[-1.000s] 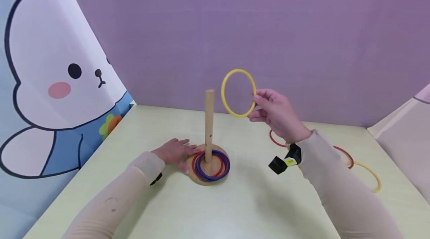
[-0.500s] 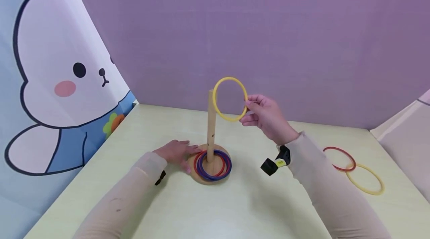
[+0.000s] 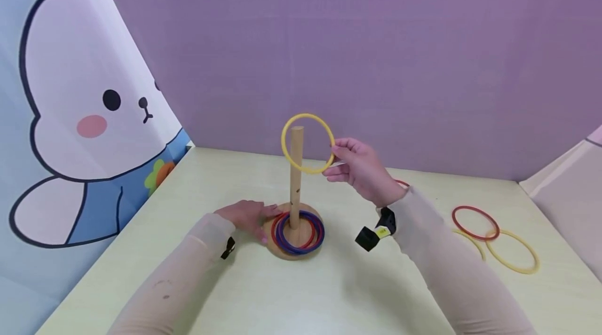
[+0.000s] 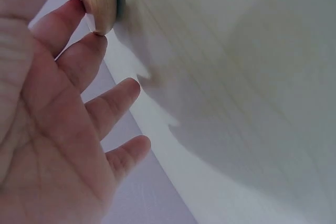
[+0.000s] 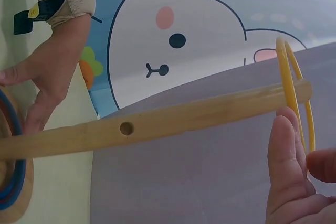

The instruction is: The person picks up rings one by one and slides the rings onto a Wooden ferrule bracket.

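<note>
**Yellow ring pinched at the wooden post's tip**

The right hand (image 3: 359, 169) pinches the yellow ring (image 3: 305, 115) by its right side, between thumb and fingers. Holding just that edge probably keeps the rest of the hand out of the hole. The ring is tilted up at the upper end of the wooden post (image 3: 296, 183): in the head view the tip shows inside its circle, and from the right wrist one side passes in front of the post and the other behind. Whether ring and post touch, I cannot tell.

The left hand (image 3: 246, 216) lies low, fingers spread, two fingertips against the edge of the round wooden base (image 3: 297, 237); this likely steadies a tall, slim post that a knock could shift.

Red and blue rings (image 3: 297, 252) lie loosely around the post's foot, resting on the base, kept there by the post through their middles.

To the right on the worktop (image 3: 263, 298), a red ring (image 3: 475, 207) overlaps loose yellow rings (image 3: 522, 272), within the right arm's reach and well apart from the base.
</note>
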A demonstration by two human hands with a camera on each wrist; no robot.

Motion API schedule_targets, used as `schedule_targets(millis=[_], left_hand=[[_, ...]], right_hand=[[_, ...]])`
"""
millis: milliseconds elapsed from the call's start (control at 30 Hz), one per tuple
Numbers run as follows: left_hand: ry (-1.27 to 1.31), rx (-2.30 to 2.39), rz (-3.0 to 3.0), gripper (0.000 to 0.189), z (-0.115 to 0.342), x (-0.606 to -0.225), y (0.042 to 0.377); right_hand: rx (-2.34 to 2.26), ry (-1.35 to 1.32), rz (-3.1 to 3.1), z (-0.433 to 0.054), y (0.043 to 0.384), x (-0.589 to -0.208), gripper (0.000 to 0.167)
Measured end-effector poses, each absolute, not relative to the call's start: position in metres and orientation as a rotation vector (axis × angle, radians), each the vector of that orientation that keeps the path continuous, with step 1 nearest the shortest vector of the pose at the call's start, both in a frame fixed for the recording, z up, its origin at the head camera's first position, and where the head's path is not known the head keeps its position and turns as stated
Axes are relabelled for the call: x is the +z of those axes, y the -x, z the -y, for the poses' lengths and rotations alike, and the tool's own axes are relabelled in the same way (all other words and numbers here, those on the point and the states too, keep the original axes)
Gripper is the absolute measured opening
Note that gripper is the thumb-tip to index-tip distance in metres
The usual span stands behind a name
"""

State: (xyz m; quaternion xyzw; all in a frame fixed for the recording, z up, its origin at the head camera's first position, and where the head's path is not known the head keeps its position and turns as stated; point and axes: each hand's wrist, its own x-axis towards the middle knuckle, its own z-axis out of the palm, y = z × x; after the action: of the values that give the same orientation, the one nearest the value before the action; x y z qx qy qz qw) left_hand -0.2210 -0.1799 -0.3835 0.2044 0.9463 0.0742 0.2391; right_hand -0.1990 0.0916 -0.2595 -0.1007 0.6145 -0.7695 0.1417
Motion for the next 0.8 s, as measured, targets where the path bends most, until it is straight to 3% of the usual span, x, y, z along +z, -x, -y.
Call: schedule_targets(millis=[333,567,800], left_hand=[[-0.614,0.181,-2.575,0.086,0.181,-0.382,0.221],[-0.701,0.161,-2.563,0.085,0.181,-0.383,0.223],[-0.630,0.175,-2.556,0.084,0.182,-0.385,0.223]], right_hand=[[-2.138,0.244,-1.767,-0.087,0.198,-0.283,0.013],[-2.099,0.235,-1.763,-0.092,0.195,-0.316,0.013],[-2.059,0.185,-1.748,-0.093,0.186,-0.352,0.014]])
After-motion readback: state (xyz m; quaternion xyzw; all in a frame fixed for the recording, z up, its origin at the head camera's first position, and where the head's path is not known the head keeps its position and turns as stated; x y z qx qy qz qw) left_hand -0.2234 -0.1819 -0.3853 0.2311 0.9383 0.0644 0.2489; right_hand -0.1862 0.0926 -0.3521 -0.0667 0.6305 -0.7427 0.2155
